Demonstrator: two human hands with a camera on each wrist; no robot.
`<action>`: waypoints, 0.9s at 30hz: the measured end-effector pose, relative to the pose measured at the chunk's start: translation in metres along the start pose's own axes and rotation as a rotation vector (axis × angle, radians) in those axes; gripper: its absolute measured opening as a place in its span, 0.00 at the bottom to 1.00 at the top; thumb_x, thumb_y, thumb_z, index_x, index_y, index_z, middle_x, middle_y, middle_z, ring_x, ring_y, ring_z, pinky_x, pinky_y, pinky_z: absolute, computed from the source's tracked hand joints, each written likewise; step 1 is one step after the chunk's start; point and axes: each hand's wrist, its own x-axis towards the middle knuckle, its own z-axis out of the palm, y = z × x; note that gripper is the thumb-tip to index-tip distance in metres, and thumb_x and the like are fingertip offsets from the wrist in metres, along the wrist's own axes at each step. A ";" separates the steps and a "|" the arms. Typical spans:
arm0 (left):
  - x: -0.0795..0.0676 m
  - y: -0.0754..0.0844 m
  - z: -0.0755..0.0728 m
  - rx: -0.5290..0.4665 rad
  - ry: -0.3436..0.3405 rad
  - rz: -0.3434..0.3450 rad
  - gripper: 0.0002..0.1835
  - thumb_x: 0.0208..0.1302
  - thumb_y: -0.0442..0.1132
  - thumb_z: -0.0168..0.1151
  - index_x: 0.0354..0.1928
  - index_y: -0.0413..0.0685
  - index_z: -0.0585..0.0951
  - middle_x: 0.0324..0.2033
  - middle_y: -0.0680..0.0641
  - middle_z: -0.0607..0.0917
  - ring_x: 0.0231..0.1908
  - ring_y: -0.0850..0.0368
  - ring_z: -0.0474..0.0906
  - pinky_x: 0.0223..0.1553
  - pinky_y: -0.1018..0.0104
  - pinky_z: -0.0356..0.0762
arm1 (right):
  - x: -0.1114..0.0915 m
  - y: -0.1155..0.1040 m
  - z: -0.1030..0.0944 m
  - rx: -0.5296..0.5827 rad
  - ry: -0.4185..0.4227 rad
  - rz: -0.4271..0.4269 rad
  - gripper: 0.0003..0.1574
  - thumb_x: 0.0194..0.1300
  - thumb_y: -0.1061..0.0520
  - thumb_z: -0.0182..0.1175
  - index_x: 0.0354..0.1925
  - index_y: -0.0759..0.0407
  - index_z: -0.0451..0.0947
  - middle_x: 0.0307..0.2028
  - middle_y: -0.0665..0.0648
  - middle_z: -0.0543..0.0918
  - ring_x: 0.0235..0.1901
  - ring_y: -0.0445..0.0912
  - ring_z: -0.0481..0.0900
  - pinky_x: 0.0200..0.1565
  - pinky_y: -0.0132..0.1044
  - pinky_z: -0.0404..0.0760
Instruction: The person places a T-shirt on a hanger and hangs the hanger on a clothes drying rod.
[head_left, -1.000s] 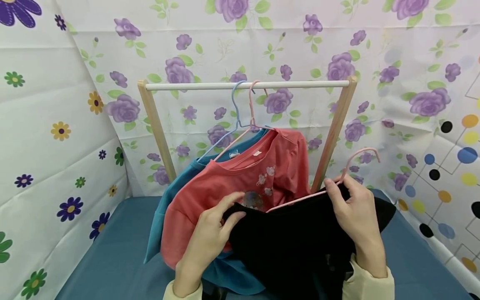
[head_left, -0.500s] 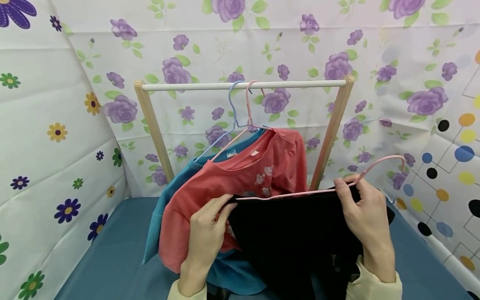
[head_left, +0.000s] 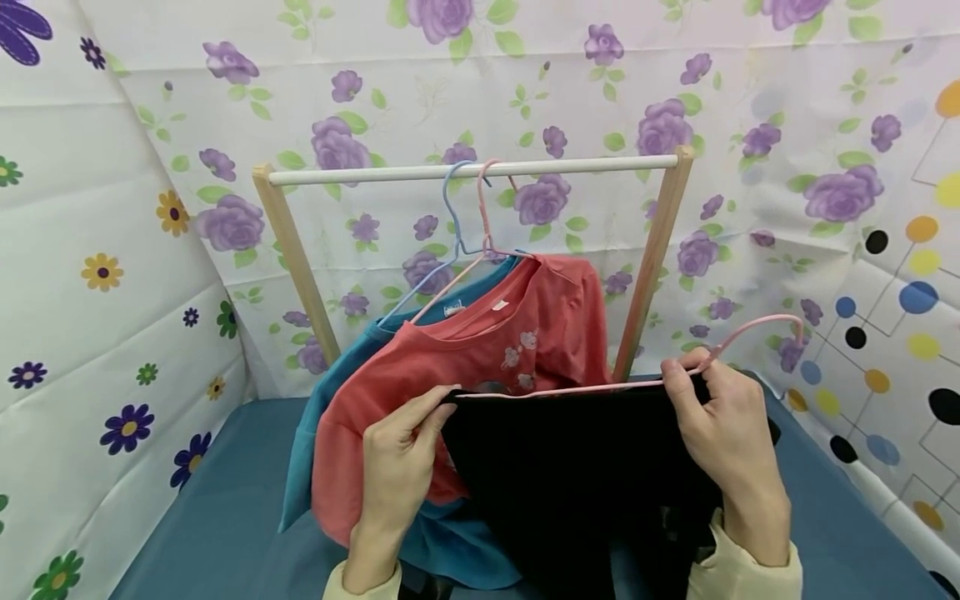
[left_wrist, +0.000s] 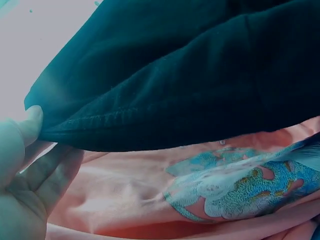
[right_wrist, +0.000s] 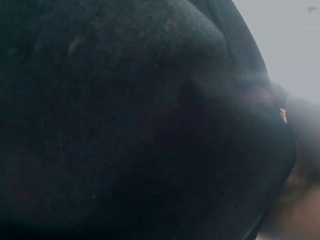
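Note:
A black garment [head_left: 562, 467] is stretched between my two hands in the head view, its lower part parting into two hanging pieces. Along its top edge runs a pink clothes hanger [head_left: 592, 389], whose hook points up and right. My left hand [head_left: 401, 458] pinches the garment's left top corner between thumb and fingers; the left wrist view shows that corner [left_wrist: 45, 127] close up. Around the base of the hook, my right hand [head_left: 723, 425] grips the hanger together with the fabric. Dark cloth [right_wrist: 140, 120] fills most of the right wrist view.
Behind the garment stands a rack with a white rail [head_left: 585, 167] and wooden posts [head_left: 652, 258]. On it hang a coral shirt [head_left: 375, 408] on a pink hanger and a blue garment [head_left: 300, 450] on a blue hanger. A blue cloth [head_left: 217, 500] covers the surface below.
My left hand has moved left, drawing the garment's edge out straight along the hanger. The hanger's left end has come to that corner, and its hook has tipped further right.

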 end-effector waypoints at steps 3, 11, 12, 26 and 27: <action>0.000 0.002 0.001 -0.023 -0.022 0.034 0.16 0.60 0.24 0.64 0.49 0.43 0.86 0.42 0.47 0.87 0.42 0.56 0.84 0.46 0.70 0.78 | 0.001 0.002 -0.002 -0.010 0.014 0.002 0.09 0.68 0.60 0.59 0.29 0.57 0.76 0.18 0.47 0.68 0.20 0.40 0.64 0.27 0.31 0.60; -0.002 0.008 0.012 -0.055 -0.143 0.018 0.14 0.64 0.28 0.62 0.51 0.44 0.85 0.44 0.49 0.87 0.42 0.57 0.84 0.43 0.73 0.78 | 0.000 0.010 -0.010 -0.041 0.022 0.010 0.09 0.67 0.60 0.60 0.28 0.58 0.77 0.19 0.49 0.71 0.20 0.40 0.64 0.27 0.31 0.60; -0.003 0.008 0.013 -0.052 -0.164 0.011 0.14 0.65 0.28 0.61 0.51 0.44 0.85 0.44 0.50 0.87 0.43 0.57 0.84 0.44 0.72 0.78 | 0.000 0.011 -0.011 -0.044 0.016 0.005 0.08 0.67 0.60 0.60 0.29 0.58 0.77 0.20 0.49 0.71 0.20 0.40 0.63 0.27 0.31 0.60; -0.008 0.000 0.014 0.177 -0.336 0.055 0.13 0.63 0.33 0.65 0.49 0.52 0.87 0.41 0.58 0.86 0.43 0.67 0.82 0.47 0.66 0.79 | 0.002 0.000 0.009 -0.042 -0.112 -0.104 0.05 0.69 0.62 0.59 0.33 0.57 0.75 0.21 0.44 0.65 0.18 0.38 0.59 0.26 0.29 0.58; -0.008 0.000 0.015 0.200 -0.348 0.073 0.13 0.64 0.34 0.65 0.49 0.53 0.87 0.41 0.58 0.86 0.42 0.67 0.82 0.47 0.66 0.79 | 0.002 -0.001 0.011 -0.039 -0.119 -0.104 0.05 0.69 0.62 0.60 0.33 0.56 0.76 0.21 0.44 0.66 0.18 0.38 0.60 0.27 0.29 0.59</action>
